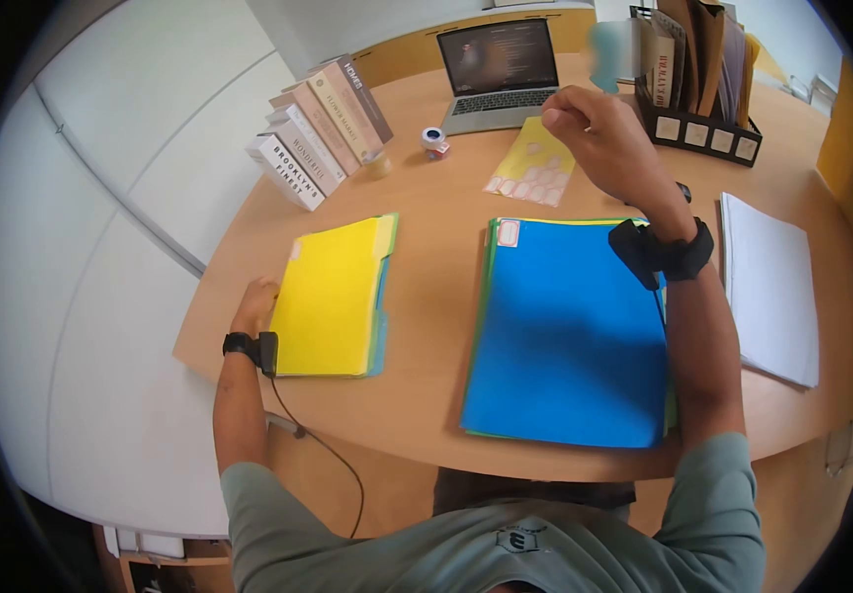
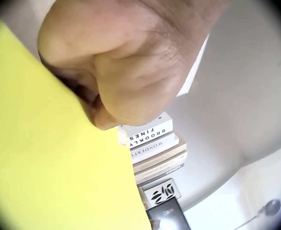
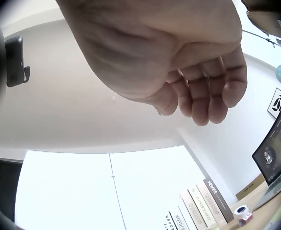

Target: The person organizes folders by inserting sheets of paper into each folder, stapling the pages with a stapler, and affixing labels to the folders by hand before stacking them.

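My left hand (image 1: 256, 300) grips the left edge of a yellow folder (image 1: 333, 301), its fingers curled at that edge; in the left wrist view the fingertips are partly hidden by the folder (image 2: 59, 167). Green and blue folders show under the yellow one, which bears a small label (image 1: 296, 249). My right hand (image 1: 599, 133) is raised over the table, close to a yellow sheet of labels (image 1: 535, 163) in the head view. Its fingers (image 3: 200, 103) are loosely curled and hold nothing. A large blue folder (image 1: 565, 336) with a red-edged label (image 1: 509, 232) lies below it.
A laptop (image 1: 499, 74) stands open at the back. Upright books (image 1: 323, 128) are at back left, a small round container (image 1: 434, 143) beside them. A black file holder (image 1: 703, 138) stands back right, and a stack of white paper (image 1: 770, 292) lies at the right.
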### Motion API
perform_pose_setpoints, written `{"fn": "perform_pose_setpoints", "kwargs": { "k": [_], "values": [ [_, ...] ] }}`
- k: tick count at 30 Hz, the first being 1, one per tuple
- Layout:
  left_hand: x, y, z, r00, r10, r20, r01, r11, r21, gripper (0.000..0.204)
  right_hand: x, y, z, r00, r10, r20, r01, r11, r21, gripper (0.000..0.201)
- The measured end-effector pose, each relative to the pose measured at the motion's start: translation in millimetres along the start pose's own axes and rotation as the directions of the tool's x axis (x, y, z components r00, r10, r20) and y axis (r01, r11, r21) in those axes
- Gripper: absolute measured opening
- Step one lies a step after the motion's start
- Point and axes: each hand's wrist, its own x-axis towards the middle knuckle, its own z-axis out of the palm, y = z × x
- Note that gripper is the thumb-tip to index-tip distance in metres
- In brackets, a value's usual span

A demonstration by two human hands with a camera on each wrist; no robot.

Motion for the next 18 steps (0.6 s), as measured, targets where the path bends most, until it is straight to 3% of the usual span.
{"fn": "perform_pose_setpoints", "kwargs": {
  "k": [1,4,7,9,11,14,15,17,18],
  "values": [
    [4.1,1.2,4.1,0.994,0.101,-0.035,-0.089,0.961,0.262,0.023,0.1,0.1,-0.5,1.0,0.002,-0.005,-0.002,1.0,0.007,0.025],
    [-13.7,63.5,26.9,0.948,0.237,-0.214,-0.193,0.959,0.205,0.022,-0.6,-3.5,-3.1,1.0,0.025,0.014,-0.026,0.999,0.043,0.029],
    [-5.2,126.8,77.3,0.924,0.349,-0.158,-0.378,0.898,-0.226,0.026,-5.9,-4.9,-7.1,0.967,0.146,0.207,-0.205,0.933,0.297,0.03],
    [-29.9,198.6,126.7,0.882,0.467,-0.06,-0.445,0.783,-0.435,0.028,-16.1,-3.3,-13.5,0.88,0.297,0.371,-0.454,0.754,0.475,0.032],
    [-47.8,251.9,170.5,0.782,0.617,0.095,-0.51,0.719,-0.471,0.029,-30.9,-1.6,-26.9,0.789,0.412,0.456,-0.614,0.555,0.561,0.035],
    [-76.0,302.8,238.6,0.579,0.803,0.139,-0.671,0.567,-0.478,0.03,-57.2,19.1,-54.1,0.68,0.54,0.497,-0.731,0.443,0.519,0.04],
    [-82.9,312.0,253.8,0.544,0.82,0.175,-0.687,0.556,-0.468,0.03,-67.8,23.0,-63.6,0.642,0.585,0.496,-0.76,0.398,0.515,0.041],
    [-93.2,318.7,280.5,0.476,0.845,0.242,-0.72,0.533,-0.444,0.03,-85.3,26.4,-80.7,0.604,0.654,0.455,-0.792,0.432,0.432,0.044],
    [-95.6,318.0,289.1,0.475,0.833,0.284,-0.72,0.553,-0.418,0.03,-92.7,27.1,-86.4,0.583,0.688,0.431,-0.808,0.434,0.399,0.045]
  ]
}}
